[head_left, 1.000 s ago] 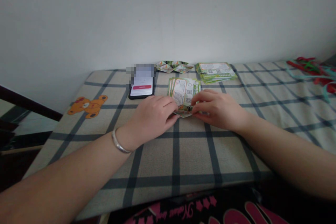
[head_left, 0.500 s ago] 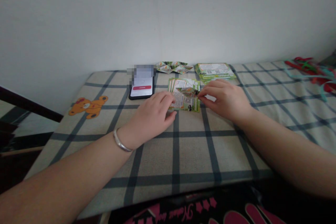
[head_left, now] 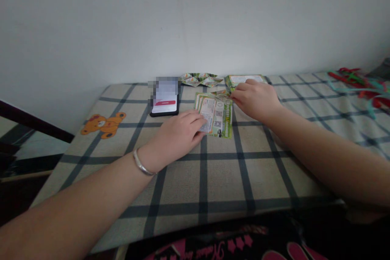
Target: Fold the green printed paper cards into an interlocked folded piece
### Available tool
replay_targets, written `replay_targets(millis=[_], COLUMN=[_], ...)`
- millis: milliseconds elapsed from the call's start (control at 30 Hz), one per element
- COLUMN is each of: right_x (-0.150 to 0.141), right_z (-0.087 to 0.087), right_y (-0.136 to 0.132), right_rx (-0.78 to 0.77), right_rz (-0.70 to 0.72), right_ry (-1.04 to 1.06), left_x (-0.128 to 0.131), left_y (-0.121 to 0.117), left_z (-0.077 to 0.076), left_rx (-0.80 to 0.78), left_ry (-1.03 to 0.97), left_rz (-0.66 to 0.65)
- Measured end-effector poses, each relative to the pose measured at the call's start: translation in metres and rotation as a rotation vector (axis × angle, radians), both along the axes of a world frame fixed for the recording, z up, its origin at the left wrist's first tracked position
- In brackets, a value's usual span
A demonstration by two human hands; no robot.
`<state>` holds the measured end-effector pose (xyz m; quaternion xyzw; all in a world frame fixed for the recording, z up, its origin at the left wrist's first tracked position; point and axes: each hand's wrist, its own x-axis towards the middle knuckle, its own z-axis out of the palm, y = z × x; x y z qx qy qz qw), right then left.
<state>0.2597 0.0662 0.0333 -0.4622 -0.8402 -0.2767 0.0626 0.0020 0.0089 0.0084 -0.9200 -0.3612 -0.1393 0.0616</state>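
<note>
Green-and-white printed cards point(head_left: 215, 113) lie fanned in a small pile on the checked cloth. My left hand point(head_left: 181, 132), with a silver bangle at the wrist, is closed on the lower left edge of the pile's top card. My right hand point(head_left: 256, 97) pinches a small folded paper piece point(head_left: 221, 94) by its right end, just above the pile's far edge. Behind the pile lies a row of similar folded pieces point(head_left: 201, 79). Beyond my right hand is a stack of printed cards point(head_left: 245, 78), partly hidden by it.
A phone point(head_left: 164, 103) with its screen lit lies left of the cards. Farther left is a bear figure point(head_left: 105, 125) on the checked tablecloth point(head_left: 185, 183). Red and teal ribbons point(head_left: 356, 83) sit at the far right. A wall point(head_left: 195, 20) borders the table's back.
My right hand has moved away from me, carrying the folded piece off the pile's middle toward its far edge. My left hand has closed on the top card, which is now slightly turned.
</note>
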Motion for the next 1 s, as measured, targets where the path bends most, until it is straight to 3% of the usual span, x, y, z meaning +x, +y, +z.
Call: replay_targets(millis=[200, 367, 600, 867, 1000], right_x=[-0.012, -0.023, -0.024, -0.026, -0.025], right_z=[0.001, -0.001, -0.011, -0.004, -0.006], right_y=[0.023, 0.039, 0.056, 0.037, 0.016], right_rx=[0.030, 0.008, 0.047, -0.013, -0.183], right_rz=[-0.027, -0.040, -0.044, 0.029, 0.226], right_ry=[-0.040, 0.011, 0.095, 0.324, 0.391], left_x=[0.000, -0.003, -0.004, -0.006, -0.005], left_y=[-0.001, -0.001, 0.002, 0.004, 0.005], left_z=[0.003, 0.006, -0.007, -0.011, -0.009], left_rx=[-0.016, 0.027, 0.024, -0.045, -0.019], left_ry=[0.040, 0.082, 0.046, 0.067, 0.041], left_rz=[0.012, -0.076, -0.084, -0.018, -0.010])
